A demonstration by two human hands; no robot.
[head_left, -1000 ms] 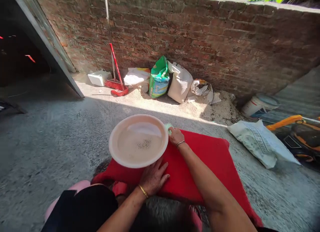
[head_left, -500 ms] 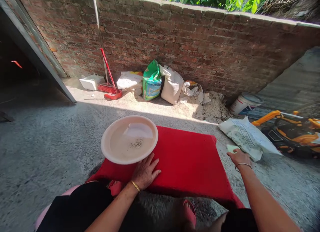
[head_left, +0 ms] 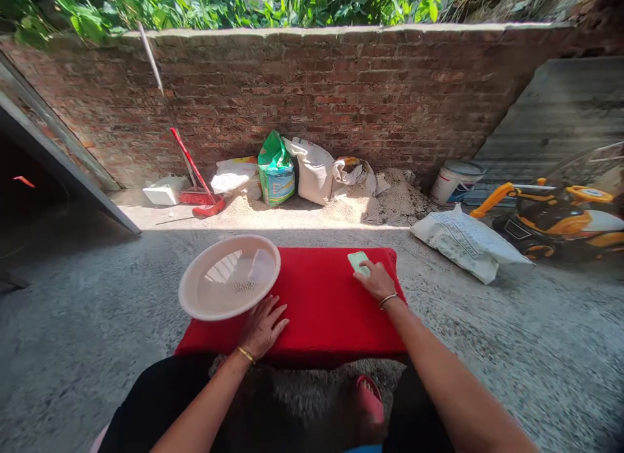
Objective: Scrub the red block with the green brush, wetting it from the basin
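A pale pink plastic basin (head_left: 197, 302) with clear water stands on the left part of a low table with a red cloth (head_left: 316, 310). A dark speckled patch shows at the basin's bottom. My left hand (head_left: 263, 326) lies open on the cloth at the basin's near right rim, fingers spread; whether its fingertips touch the rim I cannot tell. Over the table's far right part, my right hand (head_left: 376, 281) has its fingers closed on a pale green flat block (head_left: 357, 260) with rounded corners. That block is at the cloth, its kind unclear.
Along the brick wall (head_left: 341, 82) stand a broom with a red dustpan (head_left: 209, 208), a white foam box (head_left: 163, 192), a green bag (head_left: 277, 173), a white sack (head_left: 312, 173) and a bucket (head_left: 455, 180). Right of the table lie another sack (head_left: 468, 245) and an orange-black machine (head_left: 560, 219).
My right hand has brought the pale green block from beyond the table's right side leftward, over the red cloth. My left hand stays by the basin. The view has tilted up and levelled.
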